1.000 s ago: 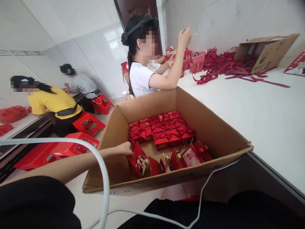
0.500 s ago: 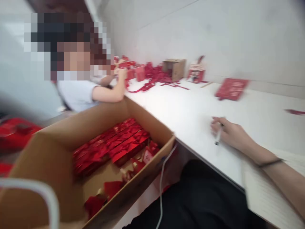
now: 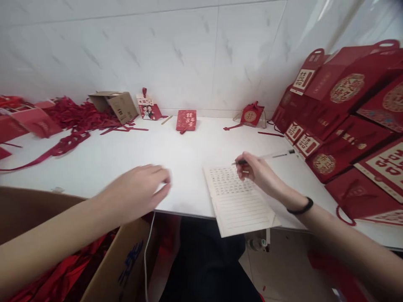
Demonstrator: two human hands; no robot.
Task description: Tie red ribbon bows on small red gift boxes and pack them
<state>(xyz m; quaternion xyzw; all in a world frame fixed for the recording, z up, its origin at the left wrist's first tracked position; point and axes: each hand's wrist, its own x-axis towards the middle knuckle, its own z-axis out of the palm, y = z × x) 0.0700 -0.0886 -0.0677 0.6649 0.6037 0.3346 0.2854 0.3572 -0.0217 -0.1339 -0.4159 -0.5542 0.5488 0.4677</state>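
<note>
My right hand (image 3: 260,174) is closed around a slim pen (image 3: 241,162), its dark end pointing left over the upper part of a lined writing pad (image 3: 239,214). Rows of handwriting fill the pad's top half, and its lower edge juts past the table front. Behind the knuckles shows a clear, slim barrel with a black end (image 3: 285,155); I cannot tell if it belongs to the same pen. Above the white table (image 3: 185,159), left of the pad, my left hand (image 3: 143,188) is slightly blurred, fingers bent, thumb apart, nothing visible in it.
Red gift boxes (image 3: 333,113) are stacked at right. A cardboard box (image 3: 129,251) holding red items stands below the table's left front. Along the wall are dark red ribbons (image 3: 71,113), a small carton (image 3: 121,107), a red card (image 3: 186,120) and a red pouch (image 3: 252,115). A white cable (image 3: 145,256) hangs down.
The view has swung right, away from the other person and the open box. My left hand has come into view, and my right hand with the pen is now over the writing pad.
</note>
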